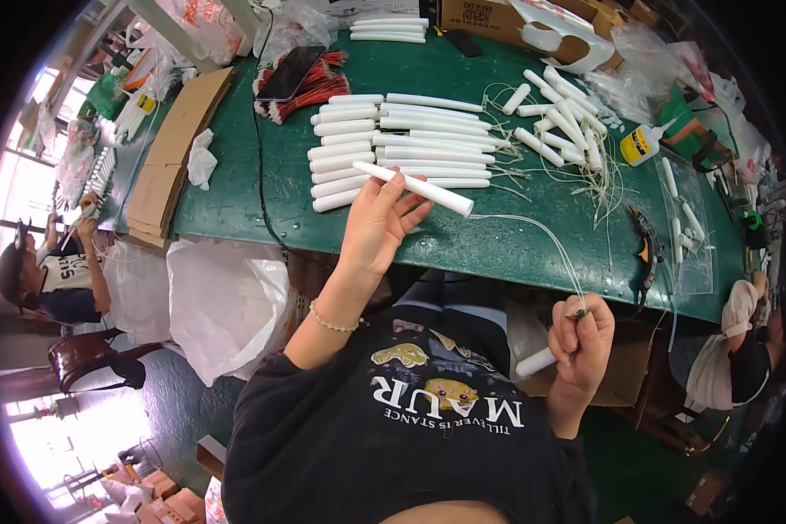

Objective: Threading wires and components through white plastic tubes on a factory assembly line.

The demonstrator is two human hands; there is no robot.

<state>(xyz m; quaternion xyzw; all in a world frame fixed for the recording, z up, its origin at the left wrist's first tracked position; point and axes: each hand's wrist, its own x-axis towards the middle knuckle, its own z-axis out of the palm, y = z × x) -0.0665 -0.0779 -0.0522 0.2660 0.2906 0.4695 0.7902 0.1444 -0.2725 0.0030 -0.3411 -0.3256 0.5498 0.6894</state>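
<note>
My left hand point(382, 218) is closed on a long white tube point(437, 194), the thumb and fingers round its middle, just over the near edge of the rows of tubes. Two thin pale wires point(546, 234) run from the tube's right end down to my right hand point(582, 345). There, thumb and forefinger pinch a small dark greenish piece point(581, 313) at the wires' end; its kind is too small to make out. A short white tube point(535, 362) sticks out leftward from the curled lower fingers of the same hand. Beyond lie rows of white tubes point(345, 140) with wires.
A jumbled pile of short wired tubes point(576, 122) lies right, near a yellow-labelled glue bottle point(640, 146) and black-and-orange cutters point(646, 253). A phone point(291, 72) rests on red wires point(332, 85). Cardboard point(179, 157) lies left. Other people sit at both sides.
</note>
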